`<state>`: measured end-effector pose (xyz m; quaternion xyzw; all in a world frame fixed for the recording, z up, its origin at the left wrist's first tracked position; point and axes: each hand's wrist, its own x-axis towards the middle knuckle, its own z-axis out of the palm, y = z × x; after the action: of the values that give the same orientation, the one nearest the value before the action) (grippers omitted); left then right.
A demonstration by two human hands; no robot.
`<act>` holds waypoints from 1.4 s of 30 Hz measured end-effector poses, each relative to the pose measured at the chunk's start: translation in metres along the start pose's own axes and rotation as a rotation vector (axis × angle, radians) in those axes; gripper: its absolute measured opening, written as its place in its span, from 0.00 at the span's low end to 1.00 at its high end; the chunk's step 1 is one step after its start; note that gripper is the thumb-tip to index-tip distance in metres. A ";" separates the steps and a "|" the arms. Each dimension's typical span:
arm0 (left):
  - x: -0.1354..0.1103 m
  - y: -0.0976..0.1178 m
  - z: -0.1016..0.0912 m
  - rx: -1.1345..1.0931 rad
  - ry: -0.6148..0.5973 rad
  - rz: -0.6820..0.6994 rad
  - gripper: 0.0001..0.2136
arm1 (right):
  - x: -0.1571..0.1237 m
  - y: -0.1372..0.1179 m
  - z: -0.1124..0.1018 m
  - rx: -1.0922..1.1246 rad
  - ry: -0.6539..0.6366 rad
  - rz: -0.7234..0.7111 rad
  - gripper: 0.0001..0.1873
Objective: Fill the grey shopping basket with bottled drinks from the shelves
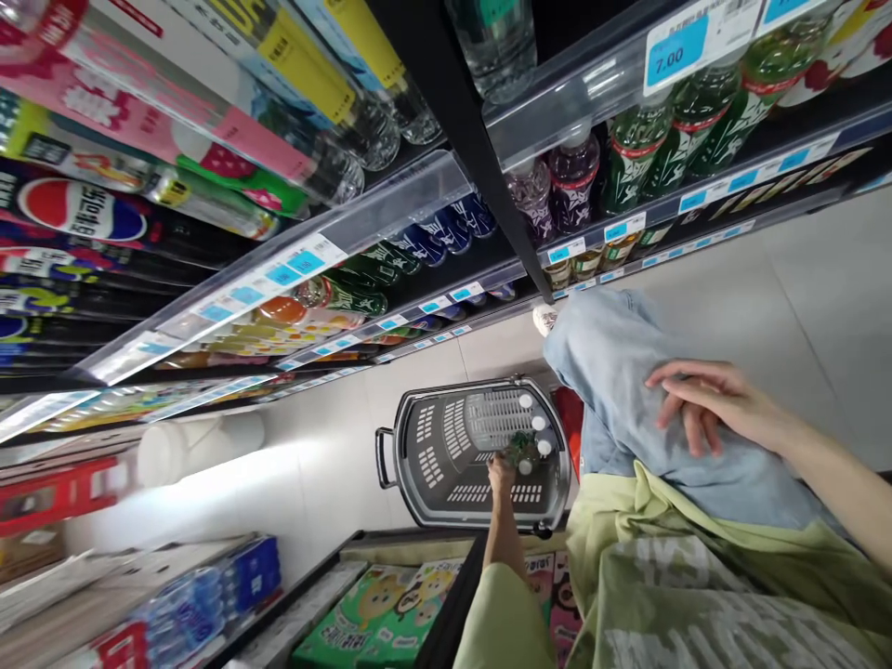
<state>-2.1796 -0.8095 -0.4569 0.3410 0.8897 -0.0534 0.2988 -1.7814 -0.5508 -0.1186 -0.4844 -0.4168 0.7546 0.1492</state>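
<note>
My left hand (pixel 500 472) reaches down into a grey shopping basket (pixel 433 423). Its fingers are closed at the side of a green bottle (pixel 521 448), partly hidden by the hand. Beside that bottle, at the same end of the basket, stand several bottles with white caps (pixel 542 435). The slotted basket floor shows around them. My right hand (pixel 697 400) hangs in front of my jeans, holding nothing, its fingers loosely bent and apart.
Shelves of drink bottles (pixel 634 149) run along the far side, with price tags on their edges. Green boxes (pixel 376 613) lie near my left arm. Wrapped water bottles (pixel 188 609), a white bucket (pixel 199 446) and a red crate (pixel 62 488) are at left. Grey tiles (pixel 334 437) surround the basket.
</note>
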 end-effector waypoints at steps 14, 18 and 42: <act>0.023 0.021 -0.116 -0.040 0.140 0.023 0.13 | 0.007 0.019 -0.008 0.040 -0.053 -0.081 0.31; 0.047 0.040 -0.199 -0.084 0.342 0.106 0.19 | 0.004 0.021 -0.011 0.036 -0.050 -0.095 0.31; 0.134 0.139 -0.530 0.141 0.902 0.247 0.20 | 0.013 0.036 -0.022 0.167 -0.067 -0.077 0.27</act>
<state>-2.4327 -0.4679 -0.0855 0.4530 0.8776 0.0759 -0.1373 -1.7626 -0.5542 -0.1584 -0.4284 -0.3753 0.7963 0.2039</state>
